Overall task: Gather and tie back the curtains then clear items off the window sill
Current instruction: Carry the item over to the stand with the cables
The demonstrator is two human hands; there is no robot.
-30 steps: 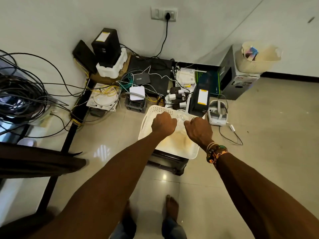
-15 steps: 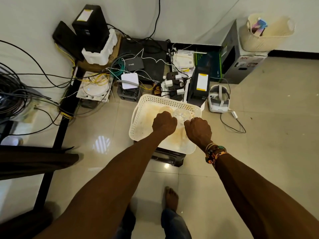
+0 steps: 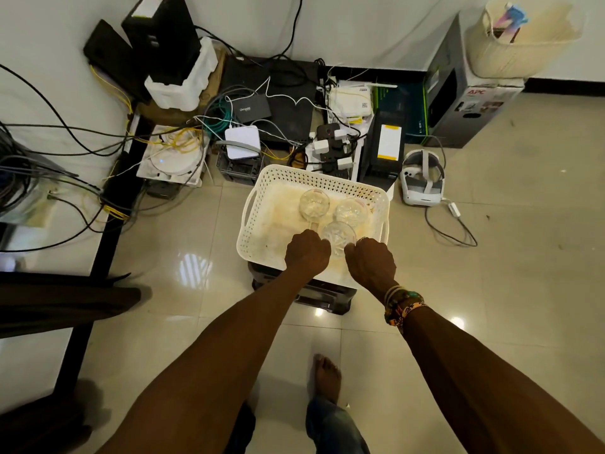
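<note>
Glossy beige tiled floor (image 3: 491, 273), seen from above. Centre: a low dark unit (image 3: 324, 294) stands on the tiles and carries a white basket (image 3: 314, 178). Right of centre: a white headset (image 3: 422, 178) with its cable (image 3: 451, 231) looped beside it. Upper right: a grey carton (image 3: 471, 109) against the wall. Upper centre: a black tower unit (image 3: 383, 149), a power strip (image 3: 330, 149) and a small dark crate (image 3: 235, 167) among tangled leads. Lower centre: a bare foot (image 3: 325, 376).
</note>
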